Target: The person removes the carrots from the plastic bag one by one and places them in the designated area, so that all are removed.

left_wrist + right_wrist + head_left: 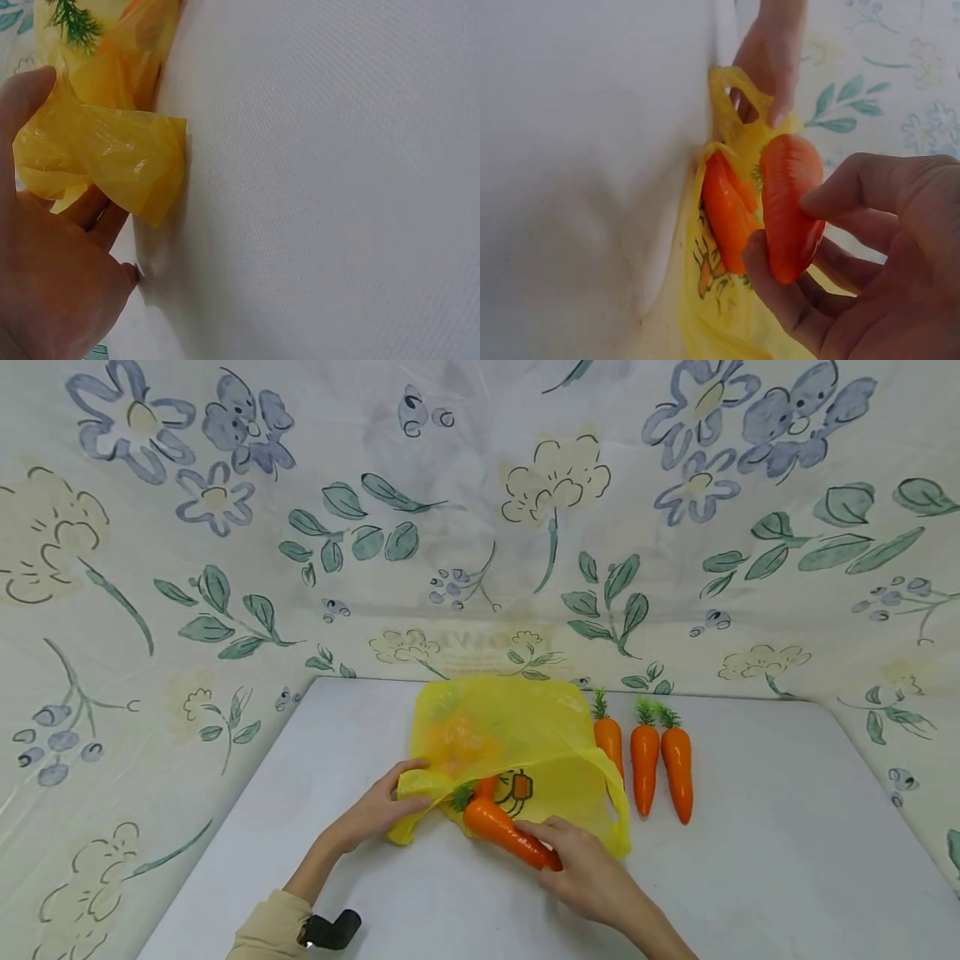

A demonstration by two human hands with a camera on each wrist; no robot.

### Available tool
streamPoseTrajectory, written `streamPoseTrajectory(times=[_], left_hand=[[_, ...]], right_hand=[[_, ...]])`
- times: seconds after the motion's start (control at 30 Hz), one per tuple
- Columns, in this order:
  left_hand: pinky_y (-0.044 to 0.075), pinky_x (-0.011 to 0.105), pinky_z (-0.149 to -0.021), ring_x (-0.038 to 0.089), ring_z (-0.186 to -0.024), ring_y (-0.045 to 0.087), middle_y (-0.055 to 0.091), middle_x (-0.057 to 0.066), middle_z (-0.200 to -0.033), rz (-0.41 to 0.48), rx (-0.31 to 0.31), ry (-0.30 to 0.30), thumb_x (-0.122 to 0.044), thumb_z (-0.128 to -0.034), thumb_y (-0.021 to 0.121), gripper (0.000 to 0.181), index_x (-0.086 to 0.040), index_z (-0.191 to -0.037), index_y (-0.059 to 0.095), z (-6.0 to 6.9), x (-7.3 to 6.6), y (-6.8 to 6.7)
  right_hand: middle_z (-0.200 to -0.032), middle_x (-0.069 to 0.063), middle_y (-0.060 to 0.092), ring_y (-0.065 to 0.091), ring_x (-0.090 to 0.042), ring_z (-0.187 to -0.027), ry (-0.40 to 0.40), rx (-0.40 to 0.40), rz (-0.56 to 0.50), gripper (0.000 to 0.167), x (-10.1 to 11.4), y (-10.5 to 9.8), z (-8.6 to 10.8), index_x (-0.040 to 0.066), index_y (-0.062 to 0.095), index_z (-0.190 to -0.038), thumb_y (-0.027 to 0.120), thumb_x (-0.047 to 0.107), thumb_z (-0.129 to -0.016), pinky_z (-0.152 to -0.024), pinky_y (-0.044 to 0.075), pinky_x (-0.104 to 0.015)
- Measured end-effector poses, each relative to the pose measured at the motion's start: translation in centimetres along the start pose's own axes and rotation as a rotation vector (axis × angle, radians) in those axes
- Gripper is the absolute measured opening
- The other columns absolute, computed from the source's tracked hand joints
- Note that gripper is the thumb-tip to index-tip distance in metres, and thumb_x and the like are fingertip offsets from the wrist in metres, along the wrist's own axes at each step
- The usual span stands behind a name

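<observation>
A yellow plastic bag (517,714) lies on the table with its mouth toward me. My left hand (375,814) holds the bag's left handle between thumb and fingers; the handle (135,161) bunches up in the left wrist view. With my right hand (588,872) I grip an orange toy carrot (506,835) near its narrow end, its green top pointing into the bag's mouth. Another carrot (726,214) lies inside the bag, partly covered. More orange shows dimly through the film, too blurred to tell apart.
Three carrots, a left one (611,742), a middle one (645,768) and a right one (678,772), lie right of the bag, green tops away from me. The white table (787,827) ends at a flower-patterned cloth (465,527) behind.
</observation>
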State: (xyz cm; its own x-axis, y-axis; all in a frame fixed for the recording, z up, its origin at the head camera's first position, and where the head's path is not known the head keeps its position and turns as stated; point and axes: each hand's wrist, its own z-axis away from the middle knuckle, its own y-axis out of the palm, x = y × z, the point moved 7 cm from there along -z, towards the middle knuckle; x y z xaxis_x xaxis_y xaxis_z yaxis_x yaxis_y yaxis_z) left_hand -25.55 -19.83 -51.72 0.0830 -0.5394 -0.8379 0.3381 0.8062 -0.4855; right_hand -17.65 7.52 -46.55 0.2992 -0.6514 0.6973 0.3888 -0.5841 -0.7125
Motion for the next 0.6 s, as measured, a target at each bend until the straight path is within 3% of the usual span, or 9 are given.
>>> streamPoseTrajectory(times=[0.33, 0.6], left_hand=[[0.027, 0.066, -0.111, 0.037, -0.135, 0.034, 0.03, 0.016, -0.157, -0.006, -0.003, -0.006, -0.042, -0.0914, 0.066, 0.065, -0.023, -0.147, 0.039, 0.1, 0.0, 0.0], [0.033, 0.06, -0.109, 0.033, -0.129, 0.039, 0.033, 0.014, -0.155, 0.003, 0.001, -0.013, -0.042, -0.0909, 0.067, 0.065, -0.024, -0.147, 0.04, 0.0, 0.2, 0.0]], right_hand=[[-0.109, 0.005, 0.062, 0.054, -0.014, -0.089, -0.028, -0.02, -0.091, 0.056, 0.7, -1.6, 0.7, 0.018, 0.059, -0.137, 0.069, 0.001, -0.084, -0.078, 0.051, -0.029], [-0.113, 0.001, 0.064, 0.057, -0.014, -0.09, -0.022, -0.157, -0.163, 0.057, 0.9, -4.3, 1.4, 0.019, 0.06, -0.136, 0.066, -0.002, -0.084, -0.076, 0.053, -0.025]])
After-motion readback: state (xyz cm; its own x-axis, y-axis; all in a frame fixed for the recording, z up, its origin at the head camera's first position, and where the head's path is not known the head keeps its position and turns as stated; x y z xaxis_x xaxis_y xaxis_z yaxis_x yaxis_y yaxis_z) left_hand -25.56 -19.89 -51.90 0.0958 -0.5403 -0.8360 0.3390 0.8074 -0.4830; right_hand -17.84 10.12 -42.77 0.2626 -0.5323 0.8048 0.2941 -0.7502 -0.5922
